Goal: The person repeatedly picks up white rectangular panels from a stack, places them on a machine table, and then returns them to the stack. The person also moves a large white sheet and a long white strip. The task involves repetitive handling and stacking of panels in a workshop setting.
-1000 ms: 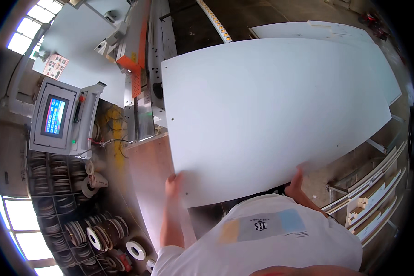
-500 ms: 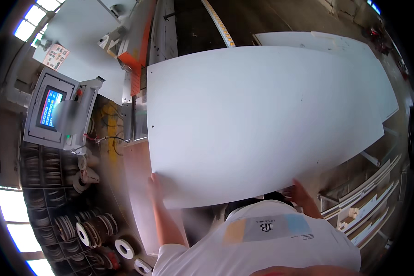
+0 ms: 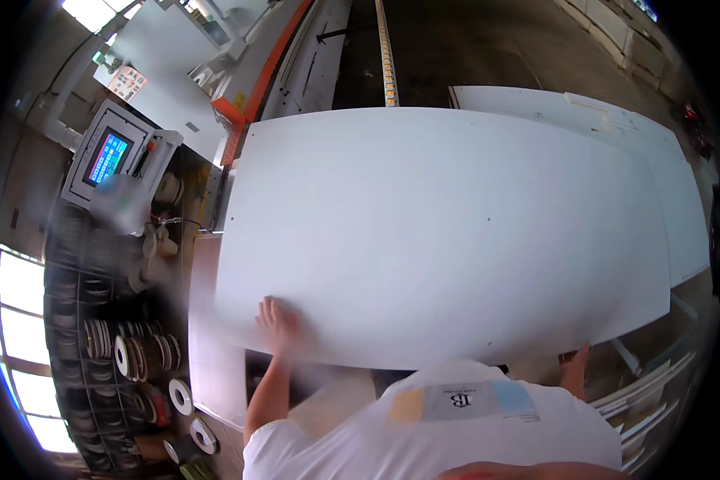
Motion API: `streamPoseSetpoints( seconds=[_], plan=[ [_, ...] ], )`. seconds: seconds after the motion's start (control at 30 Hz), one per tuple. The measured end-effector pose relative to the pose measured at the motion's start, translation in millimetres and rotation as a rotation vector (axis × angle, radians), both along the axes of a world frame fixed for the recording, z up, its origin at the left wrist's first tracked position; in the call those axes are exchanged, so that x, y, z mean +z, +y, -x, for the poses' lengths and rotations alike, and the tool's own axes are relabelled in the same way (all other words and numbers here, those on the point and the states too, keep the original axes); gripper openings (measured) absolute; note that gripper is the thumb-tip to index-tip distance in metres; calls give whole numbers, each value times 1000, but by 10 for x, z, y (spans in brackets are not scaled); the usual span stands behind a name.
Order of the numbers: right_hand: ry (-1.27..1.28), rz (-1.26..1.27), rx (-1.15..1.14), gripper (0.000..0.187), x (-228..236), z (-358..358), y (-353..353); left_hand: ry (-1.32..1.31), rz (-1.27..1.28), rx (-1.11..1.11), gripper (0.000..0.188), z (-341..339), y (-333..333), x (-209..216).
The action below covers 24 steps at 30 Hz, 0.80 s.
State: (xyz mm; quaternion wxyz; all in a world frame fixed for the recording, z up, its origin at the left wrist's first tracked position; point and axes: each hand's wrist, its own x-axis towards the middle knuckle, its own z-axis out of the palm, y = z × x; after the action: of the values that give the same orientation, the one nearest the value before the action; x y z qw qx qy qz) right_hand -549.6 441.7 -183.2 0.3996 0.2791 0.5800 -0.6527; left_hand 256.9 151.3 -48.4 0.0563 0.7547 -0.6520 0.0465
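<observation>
A large white panel (image 3: 424,232) with a few small dark holes spreads flat in front of me. My left hand (image 3: 277,326) lies on its top face near the left end of the near edge, fingers stretched out. Farther right, my right hand (image 3: 574,364) is at the panel's near edge with its thumb up. Its fingers curl at the rim and are partly hidden in shadow. The panel's far left corner lies beside the orange-edged machine (image 3: 230,112).
At left stands a control box with a lit screen (image 3: 109,158). Below it, a rack holds rolls of edge banding (image 3: 148,356), with white rolls (image 3: 181,397) on the floor. More white panels (image 3: 684,200) lie behind at right. A slatted rack (image 3: 648,400) stands at lower right.
The panel has shifted left relative to the machine. My left hand has gone from the panel's left edge onto its top face. My right hand is farther right along the near edge.
</observation>
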Motion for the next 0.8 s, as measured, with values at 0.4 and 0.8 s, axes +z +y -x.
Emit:
streamPoseSetpoints(
  seconds=[0.4, 0.8],
  plan=[
    [-23, 193, 105, 58, 326, 276, -314, -95, -20, 191, 67, 310, 144, -197],
    [-40, 93, 204, 59, 526, 129, -598, -49, -6, 175, 64, 277, 16, -232]
  ],
)
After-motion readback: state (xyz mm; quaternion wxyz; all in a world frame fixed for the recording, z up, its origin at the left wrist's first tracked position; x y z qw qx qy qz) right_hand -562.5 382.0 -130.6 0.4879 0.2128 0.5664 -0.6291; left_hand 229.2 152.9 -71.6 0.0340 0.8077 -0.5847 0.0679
